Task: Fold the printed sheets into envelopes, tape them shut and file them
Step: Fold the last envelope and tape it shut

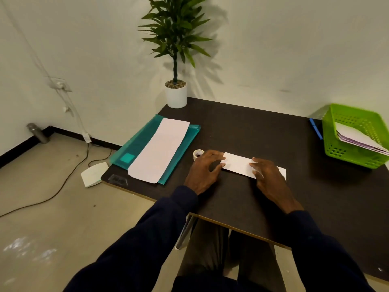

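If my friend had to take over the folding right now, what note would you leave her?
Left hand: fingers rest on the left end of the folded sheet.
Right hand: lies flat on its right part.
Things: the tape roll stands beside the left hand. A bigger sheet lies on the teal folder. Some papers, maybe finished envelopes, lean in the green basket.
Done: this sheet is folded into a long strip.
Left: finish the folding, tape it shut and file it. Then do the sheet on the folder.
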